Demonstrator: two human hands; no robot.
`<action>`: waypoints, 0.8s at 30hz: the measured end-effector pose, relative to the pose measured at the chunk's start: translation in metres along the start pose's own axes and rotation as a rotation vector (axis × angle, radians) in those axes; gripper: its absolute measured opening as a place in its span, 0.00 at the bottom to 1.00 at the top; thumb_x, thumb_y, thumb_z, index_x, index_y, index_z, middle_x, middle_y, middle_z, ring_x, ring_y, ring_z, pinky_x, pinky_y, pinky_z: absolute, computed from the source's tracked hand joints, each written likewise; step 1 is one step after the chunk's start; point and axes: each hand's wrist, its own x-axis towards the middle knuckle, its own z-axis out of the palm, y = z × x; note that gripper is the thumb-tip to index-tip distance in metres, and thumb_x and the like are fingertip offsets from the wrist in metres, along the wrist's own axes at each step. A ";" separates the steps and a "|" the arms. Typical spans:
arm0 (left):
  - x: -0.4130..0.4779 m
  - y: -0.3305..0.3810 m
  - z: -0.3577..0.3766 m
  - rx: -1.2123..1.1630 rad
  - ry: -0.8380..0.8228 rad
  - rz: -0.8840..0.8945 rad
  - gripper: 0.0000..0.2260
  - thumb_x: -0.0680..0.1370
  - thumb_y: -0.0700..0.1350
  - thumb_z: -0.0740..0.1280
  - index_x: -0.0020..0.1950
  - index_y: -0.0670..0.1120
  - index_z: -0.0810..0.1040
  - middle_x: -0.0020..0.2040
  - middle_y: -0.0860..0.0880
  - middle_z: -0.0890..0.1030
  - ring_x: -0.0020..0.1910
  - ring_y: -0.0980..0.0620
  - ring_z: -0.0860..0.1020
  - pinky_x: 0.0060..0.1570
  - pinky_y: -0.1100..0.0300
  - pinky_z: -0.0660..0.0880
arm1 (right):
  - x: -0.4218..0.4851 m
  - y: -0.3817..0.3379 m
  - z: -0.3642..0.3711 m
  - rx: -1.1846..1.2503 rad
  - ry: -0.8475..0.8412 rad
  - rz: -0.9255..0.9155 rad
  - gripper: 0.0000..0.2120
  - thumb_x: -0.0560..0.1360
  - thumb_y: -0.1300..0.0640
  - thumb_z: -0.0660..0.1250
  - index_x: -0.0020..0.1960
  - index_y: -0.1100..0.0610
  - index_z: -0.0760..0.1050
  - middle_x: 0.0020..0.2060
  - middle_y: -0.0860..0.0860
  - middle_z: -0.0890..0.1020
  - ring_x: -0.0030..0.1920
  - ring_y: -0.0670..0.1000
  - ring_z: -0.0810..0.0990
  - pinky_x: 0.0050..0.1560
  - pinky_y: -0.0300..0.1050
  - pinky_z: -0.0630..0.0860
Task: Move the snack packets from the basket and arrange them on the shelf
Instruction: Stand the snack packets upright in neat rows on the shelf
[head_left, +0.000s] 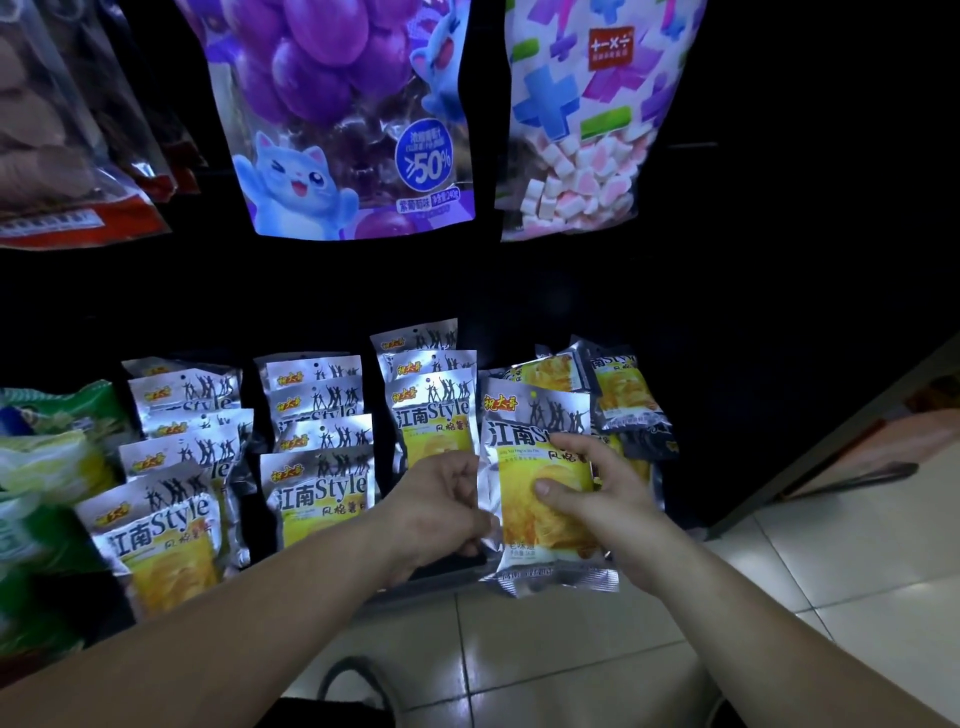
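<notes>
A silver and yellow snack packet (524, 519) stands upright at the front edge of the bottom shelf (441, 577), right of centre. My right hand (597, 493) grips its right side, thumb across the yellow front. My left hand (444, 506) pinches its left edge with curled fingers. Rows of the same packets stand on the shelf: a left row (171, 530), a middle row (317, 493) and a row (431, 410) just behind my left hand. More packets (623, 395) lie loosely behind the held one. The basket's dark handle (358, 675) shows at the bottom.
A purple grape candy bag (343, 119) and a marshmallow bag (576, 114) hang above the shelf. Red and brown bags (67, 150) hang at upper left. Green packets (41, 483) fill the shelf's far left. Pale tiled floor (779, 566) lies to the lower right.
</notes>
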 end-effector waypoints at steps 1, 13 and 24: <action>0.001 -0.001 -0.002 0.030 0.016 -0.012 0.18 0.70 0.30 0.78 0.52 0.47 0.78 0.40 0.46 0.72 0.32 0.51 0.76 0.36 0.56 0.82 | 0.001 -0.001 -0.001 0.004 -0.023 0.015 0.25 0.71 0.59 0.79 0.59 0.35 0.80 0.65 0.47 0.77 0.54 0.53 0.86 0.59 0.52 0.82; 0.000 -0.016 -0.021 0.139 -0.074 -0.056 0.28 0.77 0.30 0.67 0.71 0.50 0.64 0.48 0.42 0.76 0.38 0.44 0.79 0.39 0.52 0.81 | 0.013 0.003 0.035 -0.057 0.005 0.036 0.25 0.74 0.67 0.75 0.59 0.40 0.80 0.64 0.42 0.77 0.55 0.49 0.84 0.48 0.40 0.82; 0.007 -0.040 -0.045 0.220 0.019 -0.031 0.34 0.72 0.32 0.74 0.73 0.53 0.67 0.44 0.52 0.77 0.39 0.55 0.77 0.38 0.60 0.80 | 0.036 0.006 0.055 -0.137 -0.029 0.020 0.26 0.74 0.66 0.75 0.60 0.37 0.78 0.66 0.44 0.76 0.54 0.47 0.84 0.46 0.37 0.81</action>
